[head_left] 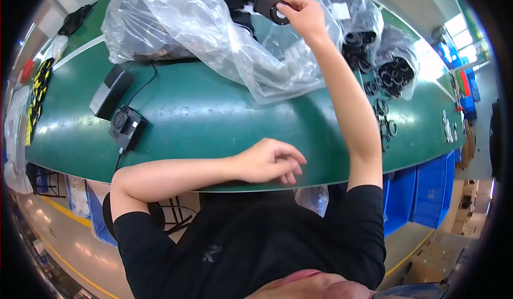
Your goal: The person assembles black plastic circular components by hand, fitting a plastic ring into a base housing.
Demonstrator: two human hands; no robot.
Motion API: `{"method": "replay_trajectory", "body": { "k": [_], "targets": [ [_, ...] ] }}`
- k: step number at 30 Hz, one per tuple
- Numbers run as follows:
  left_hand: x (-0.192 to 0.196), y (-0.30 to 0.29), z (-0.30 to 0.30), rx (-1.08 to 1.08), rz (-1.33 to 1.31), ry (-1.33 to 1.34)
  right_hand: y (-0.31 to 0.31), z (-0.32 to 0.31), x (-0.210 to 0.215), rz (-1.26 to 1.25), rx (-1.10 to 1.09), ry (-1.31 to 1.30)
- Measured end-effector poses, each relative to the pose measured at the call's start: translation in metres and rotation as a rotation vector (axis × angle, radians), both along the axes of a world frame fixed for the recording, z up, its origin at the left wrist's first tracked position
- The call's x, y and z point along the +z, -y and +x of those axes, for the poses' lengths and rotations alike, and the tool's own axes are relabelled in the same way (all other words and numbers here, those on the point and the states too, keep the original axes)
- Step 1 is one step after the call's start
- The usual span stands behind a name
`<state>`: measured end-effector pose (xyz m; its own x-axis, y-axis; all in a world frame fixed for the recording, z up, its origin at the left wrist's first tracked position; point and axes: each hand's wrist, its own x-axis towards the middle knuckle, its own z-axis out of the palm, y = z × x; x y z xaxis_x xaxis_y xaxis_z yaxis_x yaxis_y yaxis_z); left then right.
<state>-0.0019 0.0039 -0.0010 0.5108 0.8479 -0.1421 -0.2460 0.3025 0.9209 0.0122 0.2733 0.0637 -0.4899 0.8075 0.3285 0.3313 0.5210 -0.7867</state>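
Note:
My right hand (305, 17) reaches to the far side of the table, pinching a flat black plastic part (265, 8) with a round opening near one end. Just behind it, a big clear plastic bag (176, 18) lies open with many black parts (235, 0) showing in its mouth. My left hand (267, 161) rests near the table's front edge with loosely bent fingers, apart from one another, and nothing in them.
The green table (214, 128) carries a black-and-grey device (111, 91) and a small black box (127, 128) with cables at left. Bags of black rings (396, 77) and loose rings (383, 117) lie at right. Blue bins (432, 189) stand beyond the right front edge.

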Motion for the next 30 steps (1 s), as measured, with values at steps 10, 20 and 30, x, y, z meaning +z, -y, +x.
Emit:
{"method": "replay_trajectory", "body": {
  "k": [10,20,30],
  "targets": [
    [-0.001,-0.013,-0.009,0.172,-0.383,0.466,0.161,0.163,0.039,-0.225,0.827,0.4],
    [0.009,-0.008,0.0,0.069,-0.11,-0.034,0.138,0.181,0.001,-0.285,0.441,0.249],
    [0.009,-0.008,0.001,0.173,-0.167,0.002,-0.003,0.251,-0.031,0.243,-0.5,0.792]
  ]
}}
